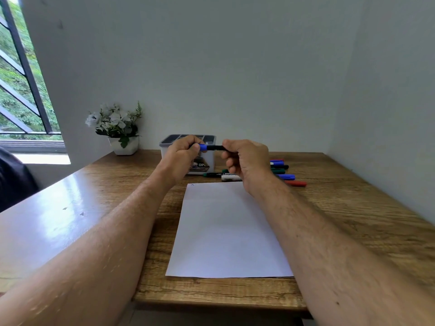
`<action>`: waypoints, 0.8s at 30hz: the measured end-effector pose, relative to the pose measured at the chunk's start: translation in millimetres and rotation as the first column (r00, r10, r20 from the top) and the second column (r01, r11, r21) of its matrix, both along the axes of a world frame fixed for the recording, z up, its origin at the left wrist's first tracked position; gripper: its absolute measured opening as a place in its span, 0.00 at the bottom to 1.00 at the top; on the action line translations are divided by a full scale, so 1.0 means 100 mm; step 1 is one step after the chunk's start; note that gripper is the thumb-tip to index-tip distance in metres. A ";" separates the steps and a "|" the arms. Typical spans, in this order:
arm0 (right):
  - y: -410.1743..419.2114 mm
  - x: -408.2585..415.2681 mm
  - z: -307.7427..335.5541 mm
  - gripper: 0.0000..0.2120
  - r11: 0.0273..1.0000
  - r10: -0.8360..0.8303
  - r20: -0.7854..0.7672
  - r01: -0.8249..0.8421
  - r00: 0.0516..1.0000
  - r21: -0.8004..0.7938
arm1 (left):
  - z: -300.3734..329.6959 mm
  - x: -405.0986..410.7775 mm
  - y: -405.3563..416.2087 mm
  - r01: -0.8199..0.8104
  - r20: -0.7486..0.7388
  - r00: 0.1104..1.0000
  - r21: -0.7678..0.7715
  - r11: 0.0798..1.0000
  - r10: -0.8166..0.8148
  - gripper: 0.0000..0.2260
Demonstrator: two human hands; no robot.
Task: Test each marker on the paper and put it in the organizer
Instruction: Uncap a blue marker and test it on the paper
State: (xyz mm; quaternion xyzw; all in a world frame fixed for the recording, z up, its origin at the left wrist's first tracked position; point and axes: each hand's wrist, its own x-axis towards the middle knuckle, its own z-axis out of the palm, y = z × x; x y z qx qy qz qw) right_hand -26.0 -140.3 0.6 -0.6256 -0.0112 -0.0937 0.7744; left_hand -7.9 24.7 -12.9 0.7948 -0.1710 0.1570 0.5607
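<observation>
Both hands hold one blue marker (211, 147) level in the air above the far end of the white paper (226, 231). My left hand (183, 156) grips its blue cap end, and my right hand (247, 161) grips the dark barrel. A small blue mark (193, 184) shows at the paper's far left corner. The grey organizer (209, 140) stands behind my hands, partly hidden by them. Several more markers (282, 171), blue, green, black and red, lie on the table beyond the paper, partly hidden by my right hand.
A white pot of white flowers (117, 128) stands at the back left by the wall. The wooden table (353, 208) sits in a corner, with walls behind and to the right. A window with bars (21, 78) is at the left.
</observation>
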 end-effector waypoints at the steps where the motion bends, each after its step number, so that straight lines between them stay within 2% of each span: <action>1: 0.00 0.00 0.00 0.04 1.000 -0.003 -0.026 0.003 1.000 -0.021 | 0.00 0.00 0.02 -0.013 0.005 1.000 0.040 0.999 0.013 0.12; 4: -0.01 0.00 -0.03 0.07 0.998 -0.015 -0.090 0.009 0.996 -0.060 | 0.00 0.00 0.03 -0.044 0.026 0.999 0.119 0.992 0.041 0.11; 10: -0.02 -0.01 -0.04 0.07 1.000 0.013 -0.169 -0.017 0.986 -0.022 | 0.01 -0.03 -0.05 -0.106 0.052 0.994 0.219 0.970 0.097 0.11; 18: -0.02 -0.02 -0.06 0.06 1.000 0.009 -0.175 -0.005 0.985 0.022 | -0.03 0.00 -0.07 -0.116 0.042 0.993 0.243 0.963 0.109 0.10; 21: -0.01 -0.01 -0.06 0.06 1.000 0.026 -0.153 -0.024 0.988 0.015 | -0.04 0.00 -0.04 -0.082 0.035 0.996 0.166 0.983 0.078 0.11; 24: 0.01 0.00 -0.04 0.07 0.999 0.033 -0.112 -0.034 0.993 -0.011 | -0.01 -0.01 -0.08 -0.058 -0.018 0.998 -0.087 0.995 0.056 0.09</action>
